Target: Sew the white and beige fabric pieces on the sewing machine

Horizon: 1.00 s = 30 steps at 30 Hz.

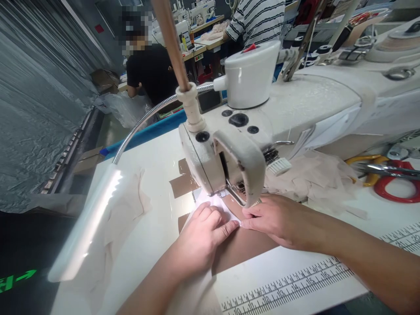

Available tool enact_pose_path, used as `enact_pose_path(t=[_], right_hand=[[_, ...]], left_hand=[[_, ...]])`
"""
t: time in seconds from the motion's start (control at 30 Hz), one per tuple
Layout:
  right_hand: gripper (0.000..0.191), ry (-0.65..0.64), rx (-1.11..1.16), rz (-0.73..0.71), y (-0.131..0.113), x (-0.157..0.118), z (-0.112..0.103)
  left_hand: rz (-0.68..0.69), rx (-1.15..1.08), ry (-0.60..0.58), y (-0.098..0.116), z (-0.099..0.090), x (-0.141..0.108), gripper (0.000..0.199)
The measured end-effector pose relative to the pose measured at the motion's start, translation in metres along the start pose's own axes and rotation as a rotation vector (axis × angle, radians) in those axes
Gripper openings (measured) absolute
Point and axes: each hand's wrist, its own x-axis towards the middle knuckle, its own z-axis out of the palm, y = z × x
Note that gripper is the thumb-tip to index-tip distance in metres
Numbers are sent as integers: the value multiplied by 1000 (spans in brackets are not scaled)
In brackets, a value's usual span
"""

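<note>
My left hand [202, 232] is closed on a pale, thin fabric [197, 295], its fingers pressing near the needle area of a white sewing machine [201, 162]. The fabric runs from under the machine head down past my left wrist. My right hand [278, 218] pinches the fabric's edge just right of my left thumb, the two thumbs almost touching. Beneath both hands lies a flat brown sheet [244, 249] on the table. The machine's head and guard partly cover the needle, and my left palm hides part of the fabric.
A lit tube lamp [88, 223] on a bendy metal neck stands at left. Pale fabric scraps [315, 177] and red-handled scissors [397, 183] lie at right. A printed ruler [285, 286] runs along the table's front. Two people sit or stand near other machines behind.
</note>
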Motion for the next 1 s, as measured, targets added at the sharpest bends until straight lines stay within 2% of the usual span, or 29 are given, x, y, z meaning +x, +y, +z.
enact_pose_path(t=[0.47, 0.63, 0.8, 1.0], right_hand=[[34, -16, -14, 16, -1, -1, 0], [30, 39, -7, 14, -1, -3, 0], [29, 83, 6, 13, -3, -2, 0], [35, 60, 35, 12, -7, 1, 4]], left_hand=[[-49, -36, -33, 3, -3, 0, 35], [-39, -22, -30, 3, -2, -1, 36], [-22, -14, 1, 2, -1, -1, 36], [-8, -32, 63, 2, -1, 0, 34]])
